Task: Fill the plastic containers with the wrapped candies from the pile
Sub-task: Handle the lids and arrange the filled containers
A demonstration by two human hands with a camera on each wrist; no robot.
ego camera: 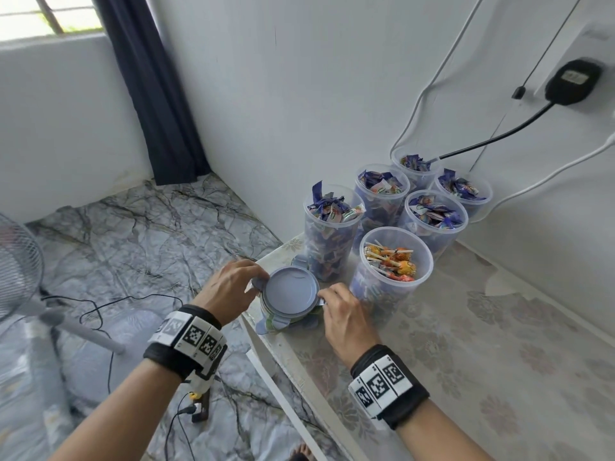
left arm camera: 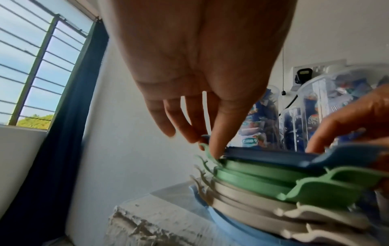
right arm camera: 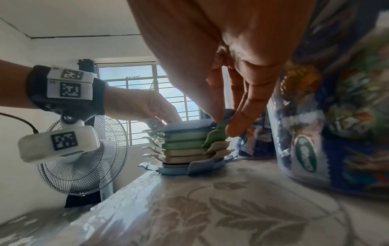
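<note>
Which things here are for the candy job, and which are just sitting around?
For the job:
- six clear containers holding candies
- stack of lids, held at its edges by the left hand and right hand

Just around:
- fan
- curtain
- wall plug and its cables

Both forearms are bare, and each wrist wears a wide black strap carrying white blocks printed with black square fiducial markers — the left wristband (ego camera: 186,337) at lower centre-left of the head view, the right wristband (ego camera: 386,385) at lower centre-right. In the right wrist view, at left of the frame, a white camera pod (right arm camera: 58,145) with 1 marker hangs under the left strap on a screwed bracket — a thin black cable (right arm camera: 19,120) trails from it.
</note>
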